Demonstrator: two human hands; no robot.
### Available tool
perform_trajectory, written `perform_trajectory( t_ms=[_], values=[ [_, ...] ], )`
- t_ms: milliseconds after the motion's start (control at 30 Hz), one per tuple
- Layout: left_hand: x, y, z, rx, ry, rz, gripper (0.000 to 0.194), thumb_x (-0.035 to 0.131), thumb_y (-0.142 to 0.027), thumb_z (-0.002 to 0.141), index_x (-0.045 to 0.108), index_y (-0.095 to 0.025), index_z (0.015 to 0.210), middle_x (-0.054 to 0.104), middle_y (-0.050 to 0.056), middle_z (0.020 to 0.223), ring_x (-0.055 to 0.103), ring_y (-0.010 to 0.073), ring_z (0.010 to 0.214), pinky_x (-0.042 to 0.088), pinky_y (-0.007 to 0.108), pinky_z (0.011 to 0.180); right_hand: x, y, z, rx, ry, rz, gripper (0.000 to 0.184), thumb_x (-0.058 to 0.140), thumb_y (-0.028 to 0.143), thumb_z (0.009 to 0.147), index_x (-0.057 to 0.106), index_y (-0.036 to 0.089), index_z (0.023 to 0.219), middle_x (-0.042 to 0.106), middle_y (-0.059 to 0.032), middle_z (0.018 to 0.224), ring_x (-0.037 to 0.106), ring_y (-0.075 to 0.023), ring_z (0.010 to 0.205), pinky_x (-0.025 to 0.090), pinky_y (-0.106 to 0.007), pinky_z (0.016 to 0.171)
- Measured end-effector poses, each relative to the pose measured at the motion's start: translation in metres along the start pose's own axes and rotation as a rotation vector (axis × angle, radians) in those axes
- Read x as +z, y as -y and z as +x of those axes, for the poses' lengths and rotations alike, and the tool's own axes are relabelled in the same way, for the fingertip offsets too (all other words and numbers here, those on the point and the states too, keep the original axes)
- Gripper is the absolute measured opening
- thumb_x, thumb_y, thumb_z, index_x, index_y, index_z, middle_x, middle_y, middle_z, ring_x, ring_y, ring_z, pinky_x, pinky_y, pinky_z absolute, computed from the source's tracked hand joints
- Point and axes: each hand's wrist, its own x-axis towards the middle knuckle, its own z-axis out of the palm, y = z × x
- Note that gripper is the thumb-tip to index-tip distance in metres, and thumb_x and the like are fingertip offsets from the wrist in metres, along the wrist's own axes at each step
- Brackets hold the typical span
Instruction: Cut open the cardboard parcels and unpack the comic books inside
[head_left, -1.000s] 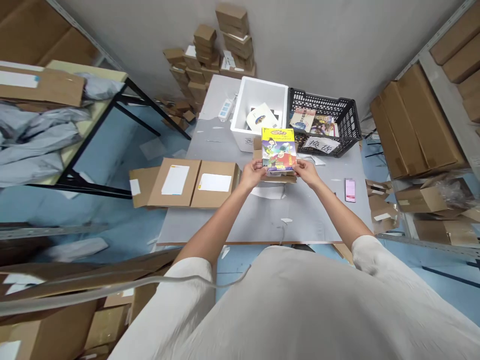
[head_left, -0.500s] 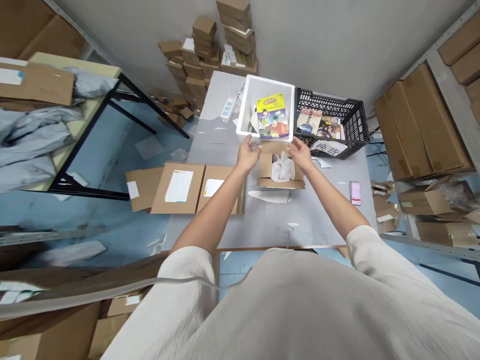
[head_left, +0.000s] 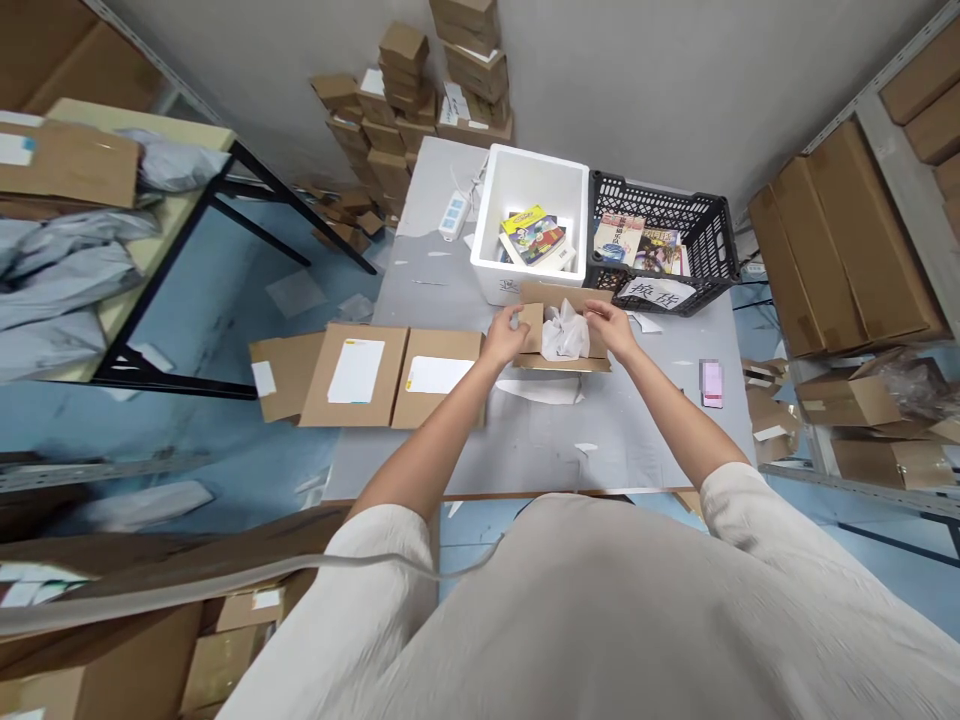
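A small open cardboard box (head_left: 564,366) sits on the grey table, with crumpled white paper (head_left: 566,332) inside. On its left, my left hand (head_left: 505,336) is at the left flap, fingers curved and apart. My right hand (head_left: 610,328) reaches over the box's right side, its fingers loosely spread by the paper; whether they touch the flap is unclear. Behind the box stands a white foam box (head_left: 491,210). In it a yellow and purple book (head_left: 534,238) lies at a slant on other books.
A black plastic crate (head_left: 709,235) with books and a paper sign adjoins the foam box. Two labelled cardboard boxes (head_left: 352,375) lie at the table's left. A power strip (head_left: 454,215) is at the back, a phone (head_left: 711,384) at the right. Box stacks (head_left: 397,120) line the wall.
Both hands have come down from the foam box's front edge to the sides of the small cardboard box. The yellow and purple book has dropped from standing steeply to lying slanted.
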Motion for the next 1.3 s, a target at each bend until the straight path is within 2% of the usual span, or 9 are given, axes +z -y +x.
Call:
perform_trajectory(
  t_ms=[200, 400, 600, 667, 767, 933, 1067, 1167, 1300],
  values=[
    [-0.008, 0.007, -0.012, -0.039, 0.035, 0.041, 0.042, 0.081, -0.030, 0.082, 0.079, -0.023, 0.123, 0.077, 0.014, 0.141, 0.066, 0.0370, 0.141, 0.049, 0.052, 0.127, -0.021, -0.013, -0.016, 0.033, -0.056, -0.036, 0.037, 0.081, 0.037, 0.088, 0.083, 0.020, 0.120, 0.084, -0.0114, 0.132, 0.076, -0.0293, 0.128, 0.059, -0.048, 0.120],
    [-0.014, 0.012, -0.024, -0.077, 0.054, 0.118, 0.041, 0.078, -0.032, 0.082, 0.080, -0.022, 0.122, 0.077, 0.015, 0.141, 0.068, 0.0361, 0.136, 0.051, 0.052, 0.125, -0.036, -0.028, -0.028, 0.124, -0.110, -0.061, 0.039, 0.076, 0.034, 0.084, 0.081, 0.019, 0.120, 0.084, -0.0109, 0.129, 0.076, -0.0268, 0.115, 0.063, -0.047, 0.112],
    [-0.030, 0.023, -0.026, -0.050, 0.031, 0.047, 0.034, 0.070, -0.023, 0.078, 0.083, -0.023, 0.110, 0.083, 0.011, 0.123, 0.072, 0.0360, 0.131, 0.054, 0.051, 0.124, -0.048, -0.044, -0.041, 0.215, -0.134, -0.073, 0.037, 0.065, 0.026, 0.080, 0.079, 0.021, 0.113, 0.082, -0.0108, 0.136, 0.075, -0.0266, 0.120, 0.063, -0.044, 0.107],
    [-0.038, 0.028, -0.025, -0.025, 0.088, 0.069, 0.043, 0.073, -0.021, 0.072, 0.084, -0.023, 0.114, 0.083, 0.012, 0.126, 0.073, 0.0389, 0.133, 0.058, 0.054, 0.120, -0.053, -0.051, -0.047, 0.255, -0.121, -0.068, 0.040, 0.063, 0.023, 0.075, 0.079, 0.021, 0.112, 0.081, -0.0115, 0.141, 0.075, -0.0280, 0.126, 0.062, -0.044, 0.107],
    [-0.048, 0.032, -0.025, 0.022, 0.284, 0.198, 0.064, 0.079, -0.022, 0.066, 0.083, -0.023, 0.129, 0.079, 0.015, 0.143, 0.071, 0.0421, 0.139, 0.062, 0.054, 0.114, -0.059, -0.061, -0.055, 0.295, -0.034, -0.048, 0.052, 0.064, 0.017, 0.065, 0.080, 0.022, 0.114, 0.076, -0.0114, 0.152, 0.073, -0.0310, 0.134, 0.061, -0.047, 0.108],
    [-0.044, 0.028, -0.031, 0.015, 0.466, 0.363, 0.075, 0.086, -0.048, 0.077, 0.076, -0.024, 0.148, 0.068, 0.013, 0.165, 0.066, 0.0384, 0.149, 0.052, 0.047, 0.128, -0.062, -0.075, -0.064, 0.302, 0.113, 0.023, 0.065, 0.075, 0.014, 0.061, 0.081, 0.025, 0.125, 0.074, -0.0097, 0.157, 0.073, -0.0318, 0.133, 0.060, -0.050, 0.112],
    [-0.028, 0.021, -0.036, -0.059, 0.366, 0.238, 0.064, 0.068, -0.069, 0.098, 0.077, -0.020, 0.137, 0.076, 0.015, 0.153, 0.070, 0.0361, 0.143, 0.053, 0.046, 0.124, -0.055, -0.082, -0.062, 0.280, 0.048, -0.001, 0.050, 0.086, 0.035, 0.077, 0.079, 0.028, 0.126, 0.078, -0.0087, 0.149, 0.074, -0.0293, 0.128, 0.062, -0.051, 0.110],
    [-0.014, 0.015, -0.038, -0.127, 0.196, 0.298, 0.051, 0.064, -0.058, 0.105, 0.072, -0.020, 0.138, 0.080, 0.016, 0.145, 0.074, 0.0336, 0.136, 0.056, 0.045, 0.117, -0.048, -0.087, -0.056, 0.277, -0.030, -0.048, 0.051, 0.086, 0.046, 0.083, 0.075, 0.028, 0.129, 0.080, -0.0093, 0.142, 0.075, -0.0274, 0.125, 0.065, -0.049, 0.107],
    [0.003, 0.009, -0.040, -0.208, 0.035, 0.464, 0.044, 0.070, -0.044, 0.104, 0.068, -0.019, 0.140, 0.082, 0.017, 0.135, 0.076, 0.0338, 0.129, 0.057, 0.041, 0.109, -0.040, -0.097, -0.050, 0.272, -0.149, -0.162, 0.056, 0.082, 0.048, 0.084, 0.074, 0.023, 0.133, 0.083, -0.0096, 0.124, 0.078, -0.0272, 0.113, 0.065, -0.050, 0.106]
  ],
)
